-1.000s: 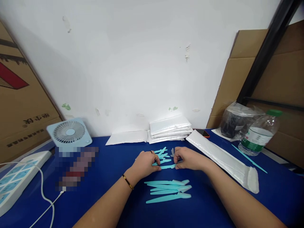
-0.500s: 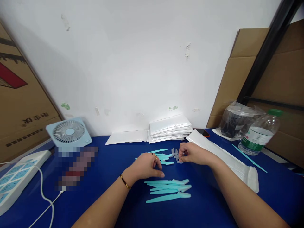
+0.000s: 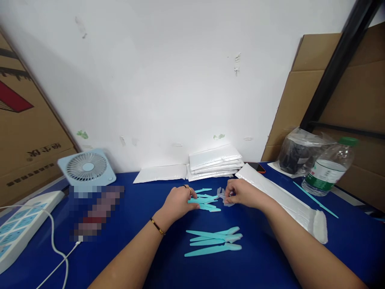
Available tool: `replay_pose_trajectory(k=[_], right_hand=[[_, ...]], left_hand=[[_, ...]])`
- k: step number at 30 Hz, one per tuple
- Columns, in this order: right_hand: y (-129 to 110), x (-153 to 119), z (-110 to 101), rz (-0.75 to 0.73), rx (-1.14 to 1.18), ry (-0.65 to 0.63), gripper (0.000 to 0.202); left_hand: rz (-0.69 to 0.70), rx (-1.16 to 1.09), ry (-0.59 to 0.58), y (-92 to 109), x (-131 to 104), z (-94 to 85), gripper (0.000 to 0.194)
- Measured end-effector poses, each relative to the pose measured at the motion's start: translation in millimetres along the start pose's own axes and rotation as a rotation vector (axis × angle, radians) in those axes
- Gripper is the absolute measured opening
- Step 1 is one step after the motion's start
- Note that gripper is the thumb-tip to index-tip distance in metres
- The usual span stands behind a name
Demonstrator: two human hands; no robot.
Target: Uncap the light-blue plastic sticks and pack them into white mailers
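Nearest, several capped teal sticks [image 3: 207, 251] are laid roughly side by side on the blue worktop [image 3: 120, 265]. Beyond them, a loose pile of teal sticks [image 3: 210, 208] is touched at its left end by the left hand [image 3: 179, 202], its thumb and fingers slightly parted, while small clear caps [image 3: 220, 194] are met by the nearly closed fingertips of the right hand [image 3: 245, 193], though whether anything is gripped by either cannot be told. Farther back, white padded envelopes [image 3: 215, 158] are stacked by the wall [image 3: 168, 80].
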State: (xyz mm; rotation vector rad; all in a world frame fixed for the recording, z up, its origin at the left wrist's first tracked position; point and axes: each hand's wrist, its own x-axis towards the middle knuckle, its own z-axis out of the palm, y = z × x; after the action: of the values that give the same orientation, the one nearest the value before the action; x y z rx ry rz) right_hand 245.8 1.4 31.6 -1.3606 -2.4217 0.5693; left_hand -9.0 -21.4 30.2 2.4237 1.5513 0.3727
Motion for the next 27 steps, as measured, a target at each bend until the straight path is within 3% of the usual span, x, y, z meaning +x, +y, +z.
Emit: replay_pose_trajectory(k=[3,6,9,17,21,23,25,27], right_hand=[[0,-4,-9,-0.009,0.001,0.003,0.018],[-3,-11,-13,-0.104,0.035,-0.202,0.018],[-7,-14,-13,-0.149,0.043,-0.386,0.026],[-11,-9,-1,-0.188,0.06,-0.345,0.028],[-1,-8,-8,-0.1,0.003,-0.123,0.021],[2,-8,-12,-0.054,-0.027,-0.035,0.024],[1,-9,-13,-0.075,-0.028,-0.067,0.028],[-2,-10,-8,-0.132,-0.017,-0.179,0.027]], left_hand=[[0.086,-0.059,-0.088,9,-7,-3.0,0.039],[0.199,-0.084,-0.269,20,-15,-2.3,0.035],[0.193,-0.084,-0.35,26,-18,1.0,0.028],[0.133,0.0,-0.186,17,-8,4.8,0.02],[0.041,0.037,-0.059,6,-4,-3.4,0.017],[-0.001,0.028,-0.022,6,-5,-5.9,0.03],[0.01,0.004,-0.061,12,-9,-3.7,0.042],[0.076,-0.013,-0.14,21,-14,3.2,0.043]])
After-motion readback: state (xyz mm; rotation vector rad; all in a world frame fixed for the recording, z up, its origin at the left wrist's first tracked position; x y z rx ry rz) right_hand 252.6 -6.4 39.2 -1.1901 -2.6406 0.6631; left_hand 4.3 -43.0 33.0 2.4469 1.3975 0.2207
